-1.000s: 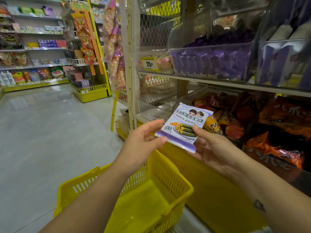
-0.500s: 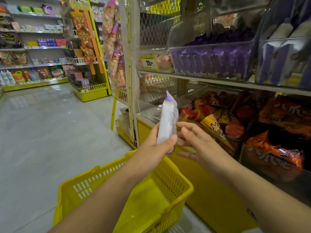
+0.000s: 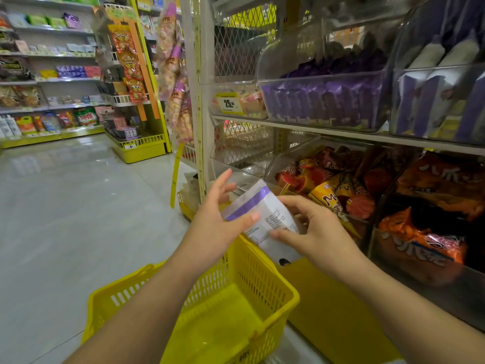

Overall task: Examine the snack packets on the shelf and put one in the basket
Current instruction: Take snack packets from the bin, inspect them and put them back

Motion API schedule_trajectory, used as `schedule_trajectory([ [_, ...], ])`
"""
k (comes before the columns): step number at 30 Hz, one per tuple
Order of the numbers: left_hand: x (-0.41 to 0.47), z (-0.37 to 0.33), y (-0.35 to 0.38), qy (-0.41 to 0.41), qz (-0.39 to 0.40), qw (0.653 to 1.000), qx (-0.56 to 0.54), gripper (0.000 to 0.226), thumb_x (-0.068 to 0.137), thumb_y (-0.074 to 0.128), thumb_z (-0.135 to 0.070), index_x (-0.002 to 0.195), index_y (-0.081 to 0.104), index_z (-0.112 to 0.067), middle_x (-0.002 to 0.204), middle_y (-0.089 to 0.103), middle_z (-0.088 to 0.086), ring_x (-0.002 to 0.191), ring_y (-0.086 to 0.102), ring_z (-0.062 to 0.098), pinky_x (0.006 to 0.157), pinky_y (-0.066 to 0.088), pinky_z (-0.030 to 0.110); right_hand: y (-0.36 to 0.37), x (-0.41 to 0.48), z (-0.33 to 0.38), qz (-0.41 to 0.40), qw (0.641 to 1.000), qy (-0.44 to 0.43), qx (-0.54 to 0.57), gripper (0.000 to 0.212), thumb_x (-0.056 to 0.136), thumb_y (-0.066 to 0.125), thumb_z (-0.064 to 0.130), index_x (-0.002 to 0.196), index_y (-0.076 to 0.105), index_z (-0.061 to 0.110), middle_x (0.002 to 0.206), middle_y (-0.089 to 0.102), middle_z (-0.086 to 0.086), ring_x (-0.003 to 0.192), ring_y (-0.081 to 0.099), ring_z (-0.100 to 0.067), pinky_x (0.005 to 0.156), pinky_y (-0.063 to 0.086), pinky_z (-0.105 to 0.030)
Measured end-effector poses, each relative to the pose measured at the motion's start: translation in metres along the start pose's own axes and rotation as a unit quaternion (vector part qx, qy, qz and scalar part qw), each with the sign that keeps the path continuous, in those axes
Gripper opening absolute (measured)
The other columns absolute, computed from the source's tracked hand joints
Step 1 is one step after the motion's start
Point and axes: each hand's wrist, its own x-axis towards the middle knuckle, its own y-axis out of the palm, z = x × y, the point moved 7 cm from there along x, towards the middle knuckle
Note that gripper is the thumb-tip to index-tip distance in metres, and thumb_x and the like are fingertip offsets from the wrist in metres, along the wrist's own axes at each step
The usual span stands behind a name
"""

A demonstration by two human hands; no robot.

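White packet [image 3: 265,219] with a purple band, printed back facing the camera, its small text too fine to read, sits above the yellow basket [image 3: 252,274]. The left hand [image 3: 215,222] clamps it under the thumb, fingers splayed. The right hand [image 3: 317,232] pinches its edge. A yellow shelf tag [image 3: 227,102] reads "25".

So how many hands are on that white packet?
2. The left hand grips the white packet near its purple-striped upper end; the right hand pinches its lower right side.

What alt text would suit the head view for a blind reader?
A left hand and right hand hold a white, purple-striped snack packet, fine print showing, above a yellow basket beside shelved orange snack bags.
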Motion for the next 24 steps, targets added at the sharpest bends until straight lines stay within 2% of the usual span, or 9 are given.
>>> schedule_trajectory([
  [2,-0.001,-0.004,0.003,0.042,0.053,0.995,0.071,0.065,0.076,0.081,-0.023,0.122,0.046,-0.055,0.116,0.055,-0.037,0.11,0.051,-0.017,0.079,0.044,0.003,0.002,-0.002,0.004,-0.003,0.998,-0.012,-0.067,0.044,0.073,0.081,0.024,0.113,0.065,0.035,0.098,0.068,0.017,0.085,0.06,-0.001,0.077,0.053,-0.035],
  [4,-0.003,0.0,0.01,0.033,0.103,0.992,0.06,0.041,0.078,0.078,-0.016,0.111,0.063,-0.037,0.107,0.069,-0.021,0.1,0.063,-0.006,0.078,0.048,0.009,0.004,-0.004,0.007,0.003,0.995,-0.023,-0.097,0.045,0.071,0.081,0.031,0.113,0.065,0.037,0.099,0.069,0.016,0.089,0.062,-0.002,0.077,0.053,-0.038],
  [7,-0.004,0.003,0.006,0.014,0.117,0.993,0.031,0.026,0.08,0.074,-0.008,0.101,0.068,-0.024,0.098,0.074,-0.007,0.093,0.069,0.008,0.077,0.053,0.019,0.0,-0.003,0.004,0.003,0.998,-0.011,-0.069,0.052,0.068,0.084,0.033,0.115,0.063,0.036,0.101,0.069,0.017,0.095,0.062,0.001,0.083,0.053,-0.03],
  [9,-0.001,0.005,-0.003,0.002,0.102,0.995,0.007,0.025,0.08,0.074,-0.008,0.098,0.07,-0.026,0.098,0.075,-0.004,0.093,0.07,0.01,0.077,0.054,0.019,-0.008,-0.001,0.0,-0.005,1.0,0.009,-0.02,0.054,0.067,0.085,0.027,0.115,0.063,0.032,0.101,0.067,0.019,0.095,0.06,0.007,0.082,0.049,-0.014],
  [10,0.0,0.006,-0.009,-0.008,0.093,0.996,-0.008,0.026,0.079,0.074,-0.011,0.097,0.071,-0.029,0.1,0.074,-0.003,0.095,0.07,0.012,0.079,0.054,0.02,-0.012,0.0,-0.003,-0.005,1.0,0.023,0.006,0.051,0.067,0.085,0.023,0.112,0.063,0.03,0.1,0.067,0.019,0.092,0.061,0.008,0.079,0.048,-0.011],
  [14,0.002,0.013,-0.026,-0.042,0.07,0.995,-0.056,0.035,0.07,0.072,-0.031,0.105,0.07,-0.032,0.11,0.073,-0.005,0.104,0.068,0.011,0.085,0.052,0.024,-0.021,0.002,-0.012,-0.006,0.991,0.055,0.124,0.026,0.07,0.081,0.008,0.09,0.068,0.017,0.087,0.074,0.003,0.082,0.07,-0.005,0.072,0.053,-0.014],
  [18,0.003,0.019,-0.031,-0.066,0.066,0.99,-0.103,0.034,0.07,0.071,-0.028,0.104,0.072,-0.031,0.114,0.072,0.0,0.109,0.066,0.017,0.095,0.047,0.036,-0.025,0.0,-0.01,-0.017,0.986,0.056,0.154,0.008,0.076,0.076,0.006,0.079,0.07,0.011,0.084,0.075,-0.003,0.081,0.071,-0.014,0.075,0.056,-0.021],
  [20,0.003,0.021,-0.029,-0.074,0.07,0.988,-0.114,0.032,0.07,0.07,-0.026,0.102,0.073,-0.033,0.112,0.073,0.001,0.108,0.067,0.018,0.091,0.051,0.034,-0.026,0.0,-0.01,-0.026,0.988,0.059,0.143,0.004,0.079,0.074,0.009,0.078,0.07,0.008,0.083,0.074,-0.006,0.081,0.07,-0.019,0.076,0.055,-0.028],
  [24,0.001,0.023,-0.024,-0.103,0.053,0.975,-0.19,0.033,0.072,0.067,-0.018,0.105,0.069,-0.02,0.103,0.075,0.003,0.093,0.072,0.017,0.068,0.058,0.023,-0.025,0.0,-0.007,-0.031,0.98,0.063,0.184,0.006,0.086,0.067,0.006,0.08,0.065,0.006,0.087,0.072,-0.016,0.085,0.07,-0.028,0.078,0.058,-0.031],
])
